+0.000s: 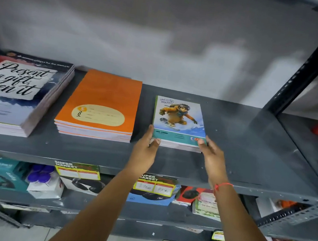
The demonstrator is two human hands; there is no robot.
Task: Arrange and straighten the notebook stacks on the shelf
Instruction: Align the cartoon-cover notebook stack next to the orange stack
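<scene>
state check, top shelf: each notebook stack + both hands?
Snowboarder notebook stack: flat on the shelf, short, edges roughly even, held at both front corners.
Orange notebook stack: flat, untouched, edges slightly stepped.
"Present is a gift" stack: flat, untouched, tallest, sides slightly fanned.
Left hand: gripping the snowboarder stack's front left corner.
Right hand: gripping its front right corner.

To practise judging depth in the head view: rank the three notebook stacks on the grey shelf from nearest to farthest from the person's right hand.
1. Small stack with the snowboarder cover: gripped at its front right corner by the right hand.
2. Orange-covered stack: middle of the shelf, left of that one.
3. Large stack reading "Present is a gift, open it": far left.
</scene>
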